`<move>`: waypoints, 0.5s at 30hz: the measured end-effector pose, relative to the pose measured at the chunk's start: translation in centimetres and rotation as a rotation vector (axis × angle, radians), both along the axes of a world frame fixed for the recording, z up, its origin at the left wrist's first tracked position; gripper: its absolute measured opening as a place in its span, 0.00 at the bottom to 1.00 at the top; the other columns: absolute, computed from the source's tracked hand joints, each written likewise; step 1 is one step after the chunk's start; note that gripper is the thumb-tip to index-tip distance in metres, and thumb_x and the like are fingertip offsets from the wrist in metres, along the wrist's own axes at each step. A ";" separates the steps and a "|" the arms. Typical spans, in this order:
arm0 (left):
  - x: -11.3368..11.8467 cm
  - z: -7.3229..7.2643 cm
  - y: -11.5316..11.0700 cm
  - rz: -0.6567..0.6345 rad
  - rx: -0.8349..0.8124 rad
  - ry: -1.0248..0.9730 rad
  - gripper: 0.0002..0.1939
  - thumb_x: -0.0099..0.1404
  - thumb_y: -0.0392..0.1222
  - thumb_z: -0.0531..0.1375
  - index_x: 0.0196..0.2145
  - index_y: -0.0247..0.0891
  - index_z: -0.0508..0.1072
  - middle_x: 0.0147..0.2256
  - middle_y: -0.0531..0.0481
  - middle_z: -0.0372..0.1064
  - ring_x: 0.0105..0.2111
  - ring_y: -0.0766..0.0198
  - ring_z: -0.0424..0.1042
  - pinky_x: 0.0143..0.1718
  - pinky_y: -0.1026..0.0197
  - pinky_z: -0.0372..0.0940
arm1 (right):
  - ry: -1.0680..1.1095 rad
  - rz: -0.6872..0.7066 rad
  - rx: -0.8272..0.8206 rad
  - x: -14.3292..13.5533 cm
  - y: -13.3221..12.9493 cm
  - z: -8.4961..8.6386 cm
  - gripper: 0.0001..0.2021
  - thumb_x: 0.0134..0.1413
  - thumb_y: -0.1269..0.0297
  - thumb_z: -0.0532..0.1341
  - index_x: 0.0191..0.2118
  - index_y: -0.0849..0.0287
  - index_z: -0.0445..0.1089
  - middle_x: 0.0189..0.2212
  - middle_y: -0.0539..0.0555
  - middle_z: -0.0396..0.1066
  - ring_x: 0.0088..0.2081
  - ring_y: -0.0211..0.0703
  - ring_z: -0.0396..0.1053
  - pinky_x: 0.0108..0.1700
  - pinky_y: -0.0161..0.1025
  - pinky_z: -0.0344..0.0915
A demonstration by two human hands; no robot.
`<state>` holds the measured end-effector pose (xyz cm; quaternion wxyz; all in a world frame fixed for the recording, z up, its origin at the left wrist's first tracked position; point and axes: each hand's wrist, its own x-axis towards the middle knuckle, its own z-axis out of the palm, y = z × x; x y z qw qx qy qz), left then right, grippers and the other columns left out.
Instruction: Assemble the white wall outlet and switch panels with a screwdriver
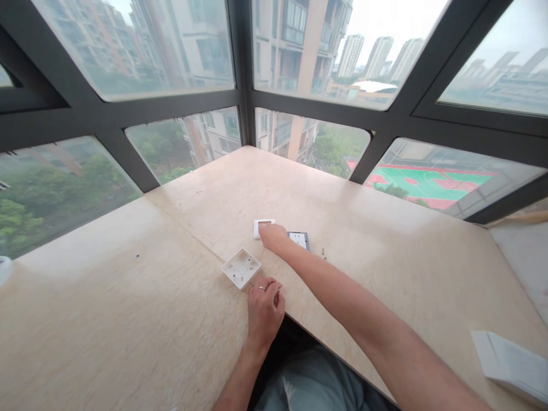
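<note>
My right hand [273, 236] reaches far out over the counter, its fingers closed at a white rectangular socket cover frame [257, 229]. The hand hides part of that frame. Just right of it, partly behind my forearm, is a socket panel [299, 240] with a white face and dark edge. A square white junction box [241, 269] sits with its hollow side up, several small bits inside. My left hand [266, 305], with a ring on one finger, rests close to the box's near corner. Its fingers are curled together, and whatever they hold is hidden.
Two small screws [323, 251] lie right of the panel. A small dark piece [137, 256] is on the left of the stone counter [107, 325]. A white object [509, 362] sits at the right, another white item [4, 268] at the left edge. Windows enclose the far side.
</note>
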<state>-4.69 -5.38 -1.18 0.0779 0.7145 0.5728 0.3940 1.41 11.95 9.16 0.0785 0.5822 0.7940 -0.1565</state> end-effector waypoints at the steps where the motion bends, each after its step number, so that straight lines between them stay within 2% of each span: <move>1: 0.0 0.0 0.0 0.000 0.001 -0.004 0.10 0.62 0.28 0.57 0.36 0.39 0.75 0.40 0.45 0.76 0.41 0.52 0.75 0.42 0.49 0.69 | 0.028 -0.018 0.003 0.4 -0.2 0.1 0.18 0.65 0.58 0.63 0.57 0.59 0.68 0.55 0.58 0.70 0.50 0.50 0.73 0.50 0.52 0.73; 6: -0.3 0.1 0.3 -0.009 -0.006 -0.023 0.08 0.65 0.31 0.57 0.36 0.39 0.76 0.38 0.45 0.76 0.40 0.52 0.74 0.43 0.49 0.69 | 0.229 -0.088 -0.016 4.2 -2.1 0.7 0.17 0.66 0.58 0.63 0.56 0.59 0.69 0.53 0.58 0.71 0.50 0.49 0.73 0.50 0.52 0.73; 10: -0.5 0.2 0.6 -0.023 -0.010 0.000 0.08 0.66 0.35 0.56 0.35 0.39 0.76 0.37 0.45 0.76 0.38 0.52 0.75 0.43 0.49 0.69 | 0.411 -0.229 -0.029 10.2 -5.1 1.0 0.16 0.61 0.58 0.64 0.53 0.57 0.71 0.47 0.56 0.76 0.49 0.47 0.73 0.50 0.41 0.69; 13: -0.7 0.0 0.8 -0.040 0.015 0.033 0.09 0.66 0.37 0.55 0.35 0.39 0.77 0.37 0.45 0.77 0.39 0.52 0.75 0.44 0.49 0.69 | 0.518 -0.425 -0.053 15.9 -8.3 0.8 0.20 0.60 0.58 0.63 0.56 0.57 0.68 0.43 0.56 0.76 0.37 0.43 0.75 0.39 0.37 0.70; 15: -0.9 -0.1 1.0 -0.049 0.048 0.056 0.09 0.66 0.38 0.55 0.35 0.40 0.77 0.37 0.45 0.77 0.39 0.52 0.76 0.45 0.50 0.69 | 0.571 -0.570 -0.074 19.7 -10.6 0.5 0.22 0.59 0.62 0.60 0.58 0.59 0.64 0.37 0.55 0.75 0.30 0.40 0.72 0.32 0.36 0.69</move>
